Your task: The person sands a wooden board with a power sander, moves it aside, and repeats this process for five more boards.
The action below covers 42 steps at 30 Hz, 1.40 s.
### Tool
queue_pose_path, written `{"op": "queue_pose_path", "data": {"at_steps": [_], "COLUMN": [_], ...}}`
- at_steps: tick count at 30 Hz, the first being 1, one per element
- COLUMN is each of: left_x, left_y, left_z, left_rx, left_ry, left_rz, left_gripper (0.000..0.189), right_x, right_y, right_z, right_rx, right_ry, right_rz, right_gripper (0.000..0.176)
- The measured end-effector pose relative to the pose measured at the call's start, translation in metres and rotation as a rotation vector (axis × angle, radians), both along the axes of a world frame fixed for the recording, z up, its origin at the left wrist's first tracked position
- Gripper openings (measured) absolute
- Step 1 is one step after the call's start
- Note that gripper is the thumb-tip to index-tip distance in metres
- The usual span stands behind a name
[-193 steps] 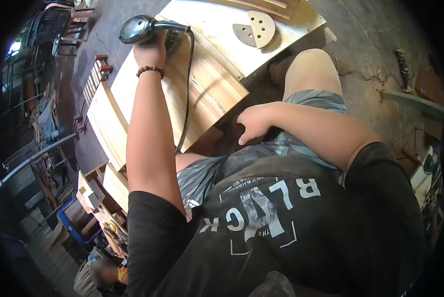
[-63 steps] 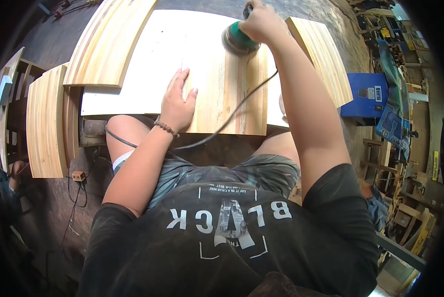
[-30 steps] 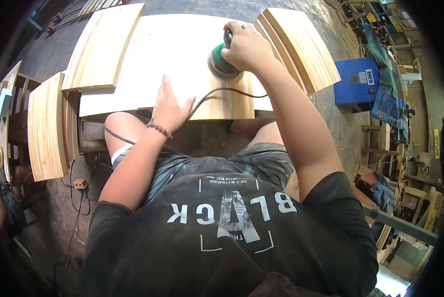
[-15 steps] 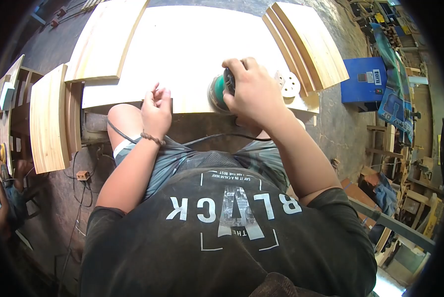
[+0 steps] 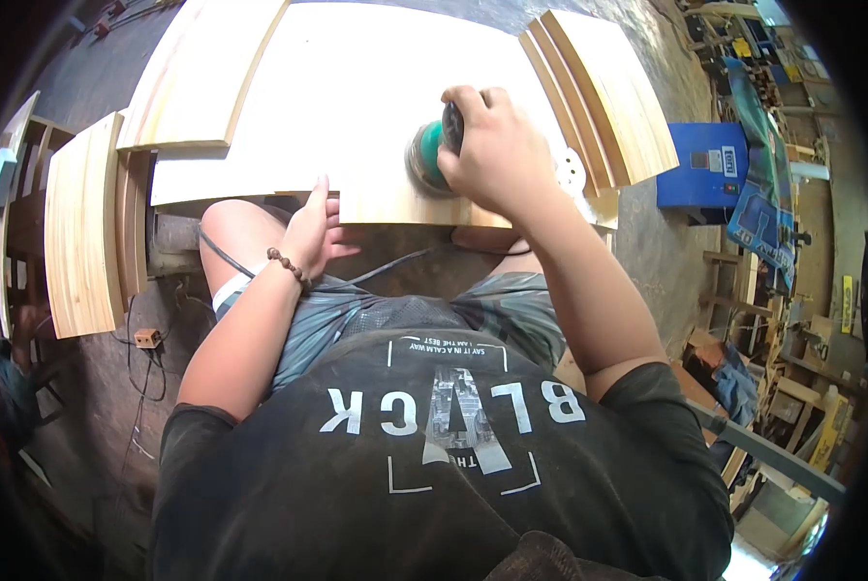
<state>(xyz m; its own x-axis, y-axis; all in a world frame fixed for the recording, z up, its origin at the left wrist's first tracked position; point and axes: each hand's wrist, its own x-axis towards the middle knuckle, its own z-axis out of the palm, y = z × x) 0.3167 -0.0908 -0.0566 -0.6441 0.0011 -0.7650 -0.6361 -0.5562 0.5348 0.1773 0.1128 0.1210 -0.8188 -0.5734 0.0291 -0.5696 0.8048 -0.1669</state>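
My right hand (image 5: 497, 145) is wrapped over the top of a green-and-black orbital sander (image 5: 432, 160). The sander's round base sits on a light wooden board (image 5: 395, 205) lying along the near edge of the white work surface (image 5: 356, 87). At the board's left end, my left hand (image 5: 320, 230) has its thumb raised and its fingers spread, with the fingertips right by the board's corner. Nothing shows in that palm. Perforated round sanding discs (image 5: 572, 174) lie to the right of my right hand.
Several thick boards (image 5: 613, 107) are stacked at the right of the work surface. More boards lie at the left (image 5: 197, 82) and lower left (image 5: 83, 232). A blue box (image 5: 681, 169) stands on the right. A dark cable (image 5: 395, 259) crosses my lap. Another person's arm shows at far left.
My left hand has dropped toward the near edge and spread its fingers by the board's end. My right hand has shifted slightly away from me with the orbital sander.
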Motion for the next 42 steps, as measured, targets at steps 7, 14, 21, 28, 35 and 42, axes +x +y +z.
{"op": "queue_pose_path", "data": {"at_steps": [7,14,21,28,35,42], "left_x": [-0.010,-0.014,-0.013,-0.017,-0.020,-0.020], "left_y": [0.001,0.003,-0.002,-0.004,-0.015,-0.012], "left_z": [-0.010,-0.002,-0.018,-0.022,-0.039,-0.026], "left_rx": [0.143,0.117,0.126,0.162,0.266,0.256], "left_ry": [0.120,0.094,0.093,0.055,0.069,0.016], "left_rz": [0.078,0.106,0.072,0.092,0.062,0.093], "left_gripper": [0.100,0.106,0.108,0.108,0.111,0.113], "right_x": [0.055,0.014,-0.102,-0.175,-0.209,-0.211], "right_y": [0.006,-0.014,-0.060,-0.119,-0.151,-0.178], "right_z": [0.011,0.001,-0.017,0.008,0.012,0.011], "right_rx": [-0.047,-0.083,0.027,0.110,0.120,0.114], "right_ry": [-0.083,-0.047,0.123,0.107,0.087,0.052], "right_rz": [0.142,0.085,-0.074,-0.193,-0.145,-0.092], "right_gripper": [0.055,0.049,0.056,0.055,0.054,0.053]}}
